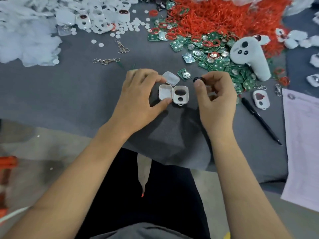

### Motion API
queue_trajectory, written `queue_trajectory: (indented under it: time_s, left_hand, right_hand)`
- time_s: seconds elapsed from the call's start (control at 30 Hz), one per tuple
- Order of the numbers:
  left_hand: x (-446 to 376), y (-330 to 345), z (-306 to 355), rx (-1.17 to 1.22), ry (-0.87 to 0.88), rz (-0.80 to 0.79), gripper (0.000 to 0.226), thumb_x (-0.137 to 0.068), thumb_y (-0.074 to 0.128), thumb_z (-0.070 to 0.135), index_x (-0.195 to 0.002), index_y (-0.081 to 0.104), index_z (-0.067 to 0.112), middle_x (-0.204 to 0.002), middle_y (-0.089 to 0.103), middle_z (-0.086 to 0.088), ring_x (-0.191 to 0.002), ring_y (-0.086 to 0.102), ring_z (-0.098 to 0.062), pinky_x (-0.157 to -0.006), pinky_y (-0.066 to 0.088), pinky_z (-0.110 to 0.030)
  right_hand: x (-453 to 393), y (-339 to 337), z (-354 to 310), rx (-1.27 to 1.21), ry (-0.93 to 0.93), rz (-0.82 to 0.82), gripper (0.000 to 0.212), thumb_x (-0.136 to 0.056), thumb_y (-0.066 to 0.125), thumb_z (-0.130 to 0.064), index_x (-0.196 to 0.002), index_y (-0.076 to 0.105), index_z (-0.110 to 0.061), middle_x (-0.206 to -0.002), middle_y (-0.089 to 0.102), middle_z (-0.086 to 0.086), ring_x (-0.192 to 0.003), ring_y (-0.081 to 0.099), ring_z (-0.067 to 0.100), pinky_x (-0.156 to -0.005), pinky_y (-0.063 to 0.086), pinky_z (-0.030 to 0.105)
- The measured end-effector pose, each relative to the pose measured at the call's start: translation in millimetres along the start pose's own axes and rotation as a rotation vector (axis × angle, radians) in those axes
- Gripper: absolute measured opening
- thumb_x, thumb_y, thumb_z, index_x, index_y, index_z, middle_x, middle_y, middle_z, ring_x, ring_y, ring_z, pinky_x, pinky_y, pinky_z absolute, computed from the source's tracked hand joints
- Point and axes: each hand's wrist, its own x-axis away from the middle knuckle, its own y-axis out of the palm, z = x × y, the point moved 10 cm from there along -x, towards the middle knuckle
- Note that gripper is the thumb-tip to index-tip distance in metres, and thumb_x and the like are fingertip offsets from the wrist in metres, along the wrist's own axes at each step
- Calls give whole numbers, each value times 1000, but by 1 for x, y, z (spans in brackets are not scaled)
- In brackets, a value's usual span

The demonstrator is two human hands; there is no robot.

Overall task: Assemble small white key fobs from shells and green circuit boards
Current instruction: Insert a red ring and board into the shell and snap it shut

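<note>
Shells at centre: two white halves lie side by side and touching on the grey mat, hollow sides up. The left shell is a plain tray; the right shell has a dark oval window, a round hole below it and a small loop at 6 o'clock. A clear cover lies just beyond them at 12 o'clock, and a lone green board sits beside it at 1 o'clock.

Left hand: fingers curved in a wide span round the left shell. The thumb tip touches the shell's lower edge; the forefinger reaches over toward the clear cover, though contact there cannot be told.

Right hand: thumb and forefinger pinch a small dark part, held above the mat at 2 o'clock from the right shell and apart from it. The remaining fingers curl inward, and something pale shows inside the palm, too hidden to identify. The dark part is mostly covered by the fingertips.

Outward: a heap of green boards at 2 o'clock, red bands beyond it, a white handle-shaped device on the heap, a finished fob and black pen at 3 o'clock, paper cut off at the right edge, metal clasps at 11 o'clock, and blurred white shell stock at the top.
</note>
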Motion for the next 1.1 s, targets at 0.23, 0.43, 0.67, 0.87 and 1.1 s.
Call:
queue_trajectory:
  time_s: [0.23,0.43,0.67,0.87,1.1]
  left_hand:
    - [2,11,-9,-54,-41,-51,60,-86,71,59,-135,58,26,-152,41,-7,-152,21,-31,-123,25,-48]
    - [2,21,-6,-106,-14,-119,69,-88,58,68,-144,51,28,-162,31,-7,-157,12,-29,-124,24,-51]
    - [4,21,-3,-124,-47,-154,74,-92,56,68,-152,43,27,-169,18,-8,-159,2,-27,-127,19,-50]
    - [1,1,-15,47,-146,34,32,-107,45,22,-136,57,14,-147,52,-6,-147,35,-29,-122,28,-46]
    - [-19,-8,-41,-27,-119,-52,27,-97,67,28,-123,70,30,-109,62,2,-108,55,-25,-96,47,-46]
  right_hand:
    - [-1,-4,3,143,-17,39,22,-101,60,-10,-118,73,-14,-95,61,11,-77,53,7,-72,40,15]
    - [-2,0,7,161,56,1,27,-103,62,-17,-128,70,-10,-108,70,7,-93,63,12,-84,49,18]
    - [-2,6,8,162,26,-53,13,-102,63,-18,-114,70,-16,-92,64,-20,-77,57,-7,-73,41,6]
    - [2,-2,10,284,43,56,20,-97,67,-29,-117,65,-26,-84,60,-23,-72,57,-1,-70,46,18]
    - [7,-10,13,557,98,130,12,-95,64,-36,-100,73,-29,-89,67,-12,-88,65,19,-76,48,37]
